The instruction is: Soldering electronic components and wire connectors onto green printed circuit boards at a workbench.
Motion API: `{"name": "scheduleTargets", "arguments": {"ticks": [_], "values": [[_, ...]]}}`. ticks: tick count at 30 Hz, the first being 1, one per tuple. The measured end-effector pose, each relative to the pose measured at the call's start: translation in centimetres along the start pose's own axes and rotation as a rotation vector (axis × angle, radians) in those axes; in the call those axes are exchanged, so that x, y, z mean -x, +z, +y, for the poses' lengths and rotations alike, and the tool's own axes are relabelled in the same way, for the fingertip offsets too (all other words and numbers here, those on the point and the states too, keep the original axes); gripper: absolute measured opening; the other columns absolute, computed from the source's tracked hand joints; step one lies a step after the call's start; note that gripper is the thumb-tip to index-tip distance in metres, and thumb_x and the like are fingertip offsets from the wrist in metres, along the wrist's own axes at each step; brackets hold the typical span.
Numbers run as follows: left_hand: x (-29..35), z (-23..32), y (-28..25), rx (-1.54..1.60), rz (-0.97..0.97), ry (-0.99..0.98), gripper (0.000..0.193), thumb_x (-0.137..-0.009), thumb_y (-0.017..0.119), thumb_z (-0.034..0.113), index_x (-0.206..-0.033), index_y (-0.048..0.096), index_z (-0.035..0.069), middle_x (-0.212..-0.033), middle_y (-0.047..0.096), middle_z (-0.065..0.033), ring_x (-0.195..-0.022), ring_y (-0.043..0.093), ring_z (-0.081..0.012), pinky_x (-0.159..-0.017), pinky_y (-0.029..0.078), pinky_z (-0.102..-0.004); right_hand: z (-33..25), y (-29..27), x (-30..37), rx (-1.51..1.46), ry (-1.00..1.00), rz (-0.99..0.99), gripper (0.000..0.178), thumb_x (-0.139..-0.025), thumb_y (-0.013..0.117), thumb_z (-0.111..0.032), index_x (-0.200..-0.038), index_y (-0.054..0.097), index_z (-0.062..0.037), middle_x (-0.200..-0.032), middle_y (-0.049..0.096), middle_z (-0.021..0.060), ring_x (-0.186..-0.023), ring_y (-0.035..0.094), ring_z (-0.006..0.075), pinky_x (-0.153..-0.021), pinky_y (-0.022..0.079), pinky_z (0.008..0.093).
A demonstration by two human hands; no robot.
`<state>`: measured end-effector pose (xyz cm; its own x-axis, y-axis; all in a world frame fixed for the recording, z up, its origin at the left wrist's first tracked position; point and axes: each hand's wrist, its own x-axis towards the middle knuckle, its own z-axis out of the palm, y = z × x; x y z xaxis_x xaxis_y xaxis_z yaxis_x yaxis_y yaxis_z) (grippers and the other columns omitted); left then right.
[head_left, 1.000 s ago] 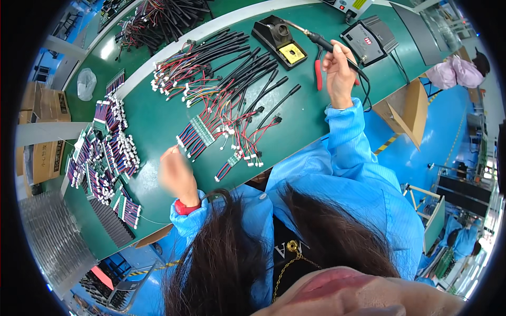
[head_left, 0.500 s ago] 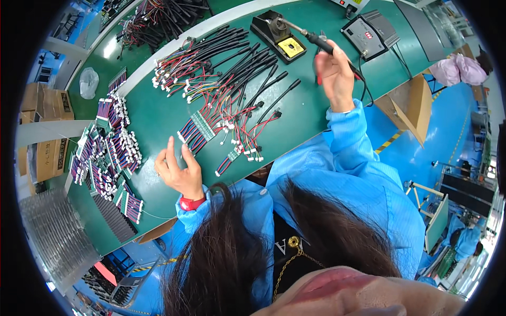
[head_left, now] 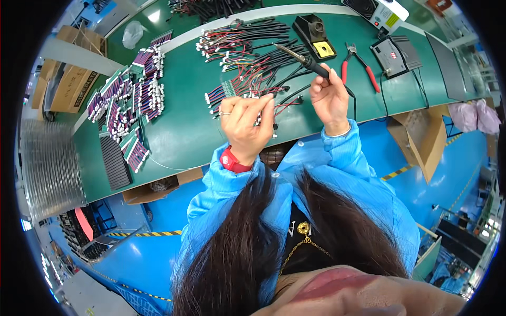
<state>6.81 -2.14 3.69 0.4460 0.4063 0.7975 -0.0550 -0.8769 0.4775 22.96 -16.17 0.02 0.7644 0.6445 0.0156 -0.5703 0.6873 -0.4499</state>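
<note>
My right hand (head_left: pixel 331 101) is closed on the dark handle of a soldering iron (head_left: pixel 317 68), whose metal tip points up and left over the cable bundle. My left hand (head_left: pixel 246 125) is raised over the near part of the bundle, fingers curled in and thumb close to them. Anything between those fingers is hidden. Just beyond it lies a row of small green circuit boards (head_left: pixel 229 88) with coloured wires. Black-sheathed cables (head_left: pixel 266 30) with thin red, black and yellow leads and white plugs spread behind it.
A soldering iron stand (head_left: pixel 311 29) with a yellow sponge is at the back. Red-handled cutters (head_left: pixel 345 71) lie right of my right hand, beside a soldering station (head_left: pixel 392 57). Left are piled wired boards (head_left: pixel 150 97), a dark ribbed strip (head_left: pixel 114 163) and a cardboard box (head_left: pixel 74 87).
My left hand has moved right from the bare table to the bundle, its spread fingers now closed. My right hand still grips the soldering iron; its tip now sits over the cables. The view has shifted.
</note>
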Motion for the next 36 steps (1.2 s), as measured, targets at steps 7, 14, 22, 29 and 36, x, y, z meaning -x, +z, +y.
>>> {"name": "scheduleTargets", "arguments": {"ticks": [7, 14, 22, 29, 36], "values": [[0.4, 1.1, -0.7, 0.006, 0.01, -0.01, 0.022, -0.071, 0.077, 0.005, -0.091, 0.077, 0.014, -0.078, 0.065, 0.0031, -0.076, 0.053, -0.0178, -0.073, 0.045, -0.0293, 0.0, 0.4, 0.5, -0.016, -0.023, 0.005, 0.029, -0.099, 0.056, -0.017, -0.122, 0.061, 0.0002, -0.086, 0.067, 0.0109, -0.071, 0.06, 0.0167, -0.063, 0.05, 0.0245], [1.2, 0.1, -2.3, -0.078, 0.026, -0.027, 0.021, -0.071, 0.078, 0.006, -0.09, 0.077, 0.014, -0.075, 0.064, 0.003, -0.076, 0.054, -0.0173, -0.072, 0.045, -0.0291, -0.2, 0.5, 0.8, -0.005, -0.029, -0.015, 0.03, -0.099, 0.057, -0.018, -0.122, 0.062, 0.0002, -0.086, 0.066, 0.0107, -0.071, 0.059, 0.0164, -0.063, 0.05, 0.0243], [3.3, -3.4, -6.5, -0.357, -0.082, -0.237, 0.016, -0.074, 0.08, 0.015, -0.089, 0.074, 0.014, -0.079, 0.065, 0.0011, -0.077, 0.056, -0.0204, -0.075, 0.045, -0.0322, 0.2, 0.5, 0.8, -0.017, -0.013, 0.012, 0.03, -0.098, 0.057, -0.018, -0.122, 0.062, -0.0002, -0.084, 0.064, 0.01, -0.07, 0.057, 0.0175, -0.064, 0.049, 0.0263], [7.5, -6.2, -7.0, -0.451, -0.231, -0.405, 0.018, -0.078, 0.078, 0.022, -0.093, 0.072, 0.013, -0.078, 0.064, -0.0001, -0.075, 0.056, -0.0225, -0.08, 0.045, -0.0356, 0.7, 0.5, 1.4, 0.065, 0.008, 0.022, 0.028, -0.098, 0.058, -0.017, -0.119, 0.062, -0.0001, -0.082, 0.062, 0.0092, -0.07, 0.055, 0.0177, -0.066, 0.048, 0.0276], [7.0, -7.6, -5.6, -0.368, -0.21, -0.393, 0.015, -0.083, 0.073, 0.02, -0.095, 0.071, 0.012, -0.075, 0.063, -0.0017, -0.07, 0.055, -0.0222, -0.076, 0.046, -0.0341, 0.1, -0.1, 1.3, 0.409, -0.144, 0.084, 0.024, -0.097, 0.061, -0.017, -0.113, 0.063, -0.0003, -0.081, 0.063, 0.0081, -0.068, 0.057, 0.0158, -0.063, 0.047, 0.025]]}}
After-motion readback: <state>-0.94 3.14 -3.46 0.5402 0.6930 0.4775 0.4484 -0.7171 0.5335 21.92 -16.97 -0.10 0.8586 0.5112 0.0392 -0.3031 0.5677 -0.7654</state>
